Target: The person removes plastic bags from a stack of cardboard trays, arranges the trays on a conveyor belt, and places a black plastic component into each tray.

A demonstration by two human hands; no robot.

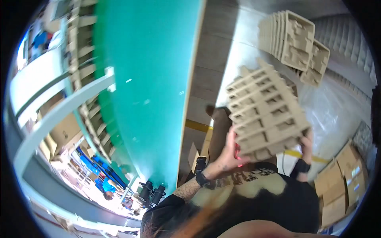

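A stack of brown moulded-pulp packing trays (pixel 266 109) is tilted in front of my body, its stepped edges and recesses showing. My left hand (pixel 228 154) grips its near left corner, and a small red thing I cannot make out shows by the fingers. At the near right corner my right hand (pixel 306 143) closes on the same stack, its fingers partly hidden behind it. Both wrists wear black bands. Beyond the held trays, more nested pulp trays (pixel 298 39) stand on the floor, with a shorter pile (pixel 317 63) beside them.
On the left runs a long green-topped table (pixel 154 79) with a pale edge. A grey metal rail (pixel 67 105) curves past its far side. Cardboard boxes (pixel 333 190) stand at the lower right, near clear plastic film (pixel 325 107). Other people appear far off at the left.
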